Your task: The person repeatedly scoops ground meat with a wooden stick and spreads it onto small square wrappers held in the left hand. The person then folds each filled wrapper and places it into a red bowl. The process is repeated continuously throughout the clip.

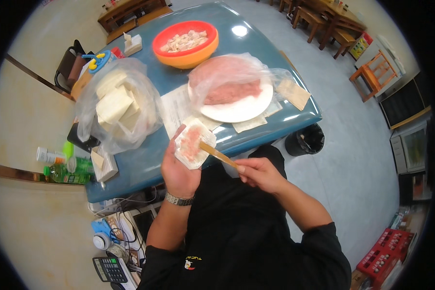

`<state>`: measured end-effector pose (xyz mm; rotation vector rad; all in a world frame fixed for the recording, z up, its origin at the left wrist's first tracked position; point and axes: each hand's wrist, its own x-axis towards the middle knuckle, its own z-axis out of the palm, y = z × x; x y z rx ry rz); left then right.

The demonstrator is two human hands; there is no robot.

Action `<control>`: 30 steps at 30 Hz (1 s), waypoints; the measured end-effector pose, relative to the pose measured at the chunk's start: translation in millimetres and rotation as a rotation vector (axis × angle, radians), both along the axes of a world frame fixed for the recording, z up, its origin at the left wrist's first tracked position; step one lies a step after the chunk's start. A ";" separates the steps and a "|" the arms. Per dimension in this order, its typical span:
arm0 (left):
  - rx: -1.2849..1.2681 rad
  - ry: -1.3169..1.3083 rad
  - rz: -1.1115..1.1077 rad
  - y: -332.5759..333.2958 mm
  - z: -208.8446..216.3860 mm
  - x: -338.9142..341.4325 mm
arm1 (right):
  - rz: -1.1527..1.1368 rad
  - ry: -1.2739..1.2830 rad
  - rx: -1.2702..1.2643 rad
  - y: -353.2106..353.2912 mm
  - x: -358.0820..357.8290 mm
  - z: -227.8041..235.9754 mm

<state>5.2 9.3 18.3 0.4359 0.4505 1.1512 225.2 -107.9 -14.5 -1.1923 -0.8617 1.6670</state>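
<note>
On the palm of my left hand (179,176) lies a pale dumpling wrapper (203,159), its middle smeared with pink minced meat (192,140). My right hand (260,174) pinches a flat wooden stick (220,155), whose far end touches the meat on the wrapper. Just beyond, a white plate (237,115) bears a large mound of minced meat (232,92), partly draped with a clear plastic bag. Left of it, stacks of pale wrappers (115,104) sit in an open plastic bag (147,116). An orange bowl with a red rim (186,59) holds folded dumplings (188,40).
Everything rests on a blue-green table (145,169). Tissue packs (105,166) and green bottles (70,174) stand at its left edge. A black bin (304,140) is on the floor to the right. A calculator (110,269) and cables lie lower left; a wooden chair (372,75) stands far right.
</note>
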 end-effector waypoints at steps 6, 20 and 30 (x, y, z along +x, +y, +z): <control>-0.026 -0.028 0.044 9.9 -2.9 -6.9 | 0.022 -0.093 -0.039 -22.3 20.0 0.6; -0.100 0.057 0.166 15.8 21.7 -19.8 | -0.339 -1.368 0.644 30.5 33.2 46.6; -0.146 0.048 -0.007 -5.9 -5.5 -9.0 | -0.161 -1.723 0.641 66.3 79.6 66.5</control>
